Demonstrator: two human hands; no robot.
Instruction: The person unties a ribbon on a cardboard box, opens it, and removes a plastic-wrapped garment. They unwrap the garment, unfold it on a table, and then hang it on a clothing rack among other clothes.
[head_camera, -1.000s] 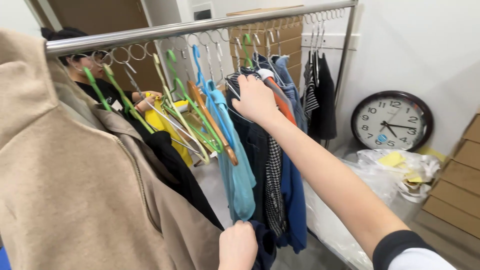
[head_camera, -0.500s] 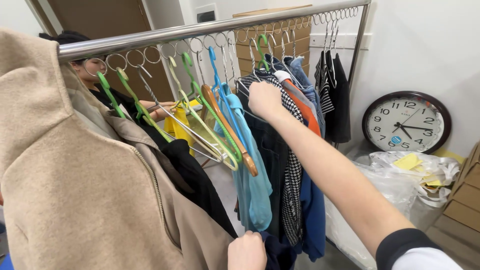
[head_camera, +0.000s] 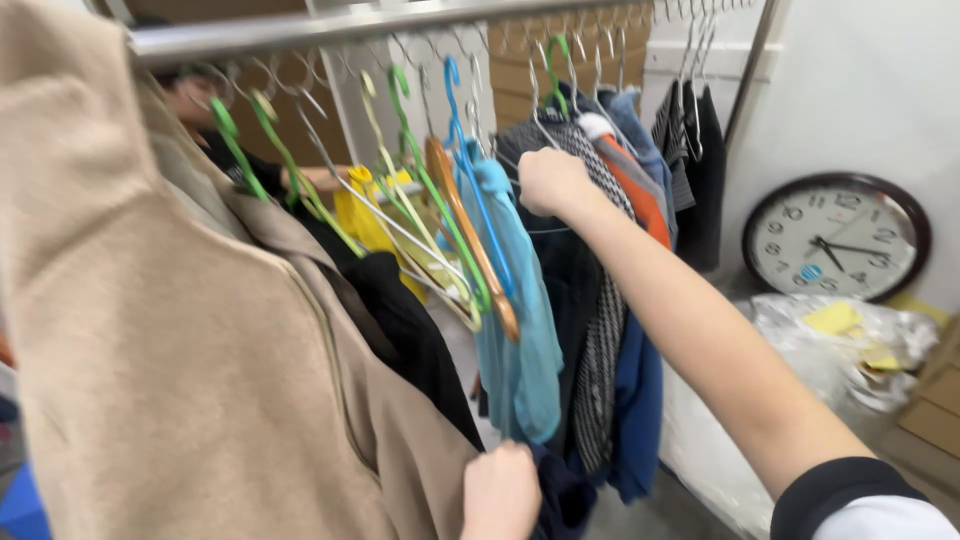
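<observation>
Head view: the right hand (head_camera: 552, 182) is closed in a fist on the shoulder of the dark garment (head_camera: 570, 290) hanging mid-rail, right of the light blue top (head_camera: 520, 340). The left hand (head_camera: 500, 492), near and low, pinches dark cloth at the hem. Better to lift by the hanger hook, keeping neighbouring hangers (head_camera: 440, 230) untangled.

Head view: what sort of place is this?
Probably a storeroom or back room for clothes, not a shop floor. A metal rail is packed with garments on mixed hangers, a wall clock sits low against the wall, and plastic bags lie beside stacked boxes.
</observation>
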